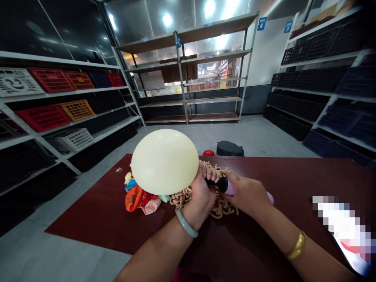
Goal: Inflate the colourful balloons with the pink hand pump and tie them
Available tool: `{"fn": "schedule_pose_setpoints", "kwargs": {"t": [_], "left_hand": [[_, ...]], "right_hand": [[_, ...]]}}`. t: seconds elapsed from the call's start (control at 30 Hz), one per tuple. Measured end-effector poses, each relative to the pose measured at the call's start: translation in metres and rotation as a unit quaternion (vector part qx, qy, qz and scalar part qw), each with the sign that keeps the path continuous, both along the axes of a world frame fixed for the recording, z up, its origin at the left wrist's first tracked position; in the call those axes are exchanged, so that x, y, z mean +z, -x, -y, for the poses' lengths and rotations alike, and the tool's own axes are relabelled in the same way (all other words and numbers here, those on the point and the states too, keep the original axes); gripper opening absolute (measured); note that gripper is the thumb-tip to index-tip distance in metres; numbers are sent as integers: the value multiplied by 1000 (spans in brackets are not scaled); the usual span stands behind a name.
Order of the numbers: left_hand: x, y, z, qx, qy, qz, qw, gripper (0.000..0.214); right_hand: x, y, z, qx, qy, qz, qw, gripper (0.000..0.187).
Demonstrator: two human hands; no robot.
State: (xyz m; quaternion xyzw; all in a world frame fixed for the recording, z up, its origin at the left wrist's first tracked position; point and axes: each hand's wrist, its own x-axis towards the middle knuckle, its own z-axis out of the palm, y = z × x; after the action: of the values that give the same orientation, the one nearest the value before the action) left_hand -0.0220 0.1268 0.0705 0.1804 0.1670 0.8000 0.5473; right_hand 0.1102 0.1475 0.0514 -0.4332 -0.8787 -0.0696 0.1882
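Note:
A round, pale yellow inflated balloon (164, 162) stands over the left part of the table, its neck turned toward me. My left hand (202, 192) is closed at the neck, with its fingers around the black end of what looks like a hand pump (230, 188). Closed around the pump's lilac body is my right hand (248, 194); a rounded lilac end shows beyond it. The joint between balloon and pump is hidden by my left fingers. Under both hands lies a heap of beige cord (225, 207). Left of it are crumpled colourful pieces (136, 199), partly behind the balloon.
The dark red table (96, 219) has a phone-like device (357, 258) at the right, its screen blurred out. Beyond the far edge are a red round thing (208, 153) and a dark bag-like thing (230, 148). Shelves with crates (44, 117) line the sides.

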Motion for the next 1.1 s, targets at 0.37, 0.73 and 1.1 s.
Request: {"fn": "schedule_pose_setpoints", "kwargs": {"t": [0.37,0.73,1.1], "left_hand": [[30,90,-8,82,-15,20,996,46],[10,48,-11,67,3,56,996,42],[-2,-2,-3,17,36,18,999,44]], "right_hand": [[-4,-16,-25,-10,-16,4,1000,41],[9,-13,-7,-27,-40,36,998,39],[2,6,4,-25,3,15,1000,37]]}}
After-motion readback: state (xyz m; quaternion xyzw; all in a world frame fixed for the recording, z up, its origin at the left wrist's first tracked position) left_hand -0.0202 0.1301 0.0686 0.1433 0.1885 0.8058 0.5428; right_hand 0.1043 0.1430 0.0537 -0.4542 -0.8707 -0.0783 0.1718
